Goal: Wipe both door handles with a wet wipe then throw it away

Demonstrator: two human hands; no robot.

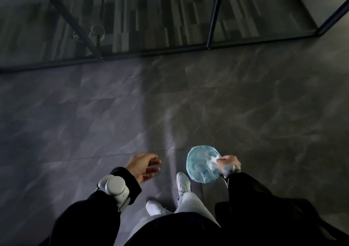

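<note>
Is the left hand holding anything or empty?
Empty: the left hand is open, fingers spread, nothing in its palm.

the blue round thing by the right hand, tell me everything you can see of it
The bin shows as a round opening lined with a crinkled pale blue plastic bag, seen from straight above on the grey tiled floor. The right hand holds a white wet wipe over its right rim. A white shoe stands beside its lower left edge.

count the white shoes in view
2: one white shoe stepping forward beside the round blue-lined bin, the other white shoe behind it, nearer the body and partly hidden by clothing.
</note>
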